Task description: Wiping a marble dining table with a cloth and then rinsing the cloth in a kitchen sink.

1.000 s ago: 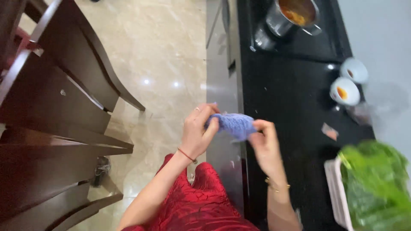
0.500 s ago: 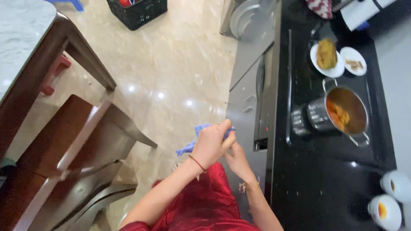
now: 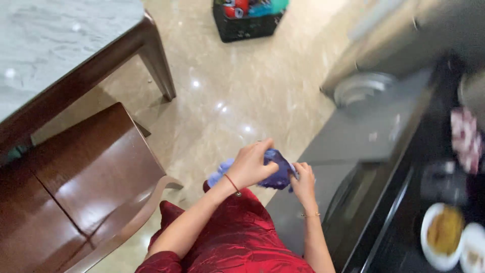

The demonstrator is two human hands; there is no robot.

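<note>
We hold a blue cloth between both hands, in the air above the floor and just beside the front edge of the dark bench. Our left hand is closed over the top of the cloth, the fingers wrapped around it, and our right hand pinches its other end from below, so both grips are clamped on the cloth. One corner hangs out loose behind the left wrist. To fold or wring it well, we judge it best to gather this loose corner first, keep the two grips close together, and hold the cloth away from the red dress and the plate of food at the bench's near right corner.
</note>
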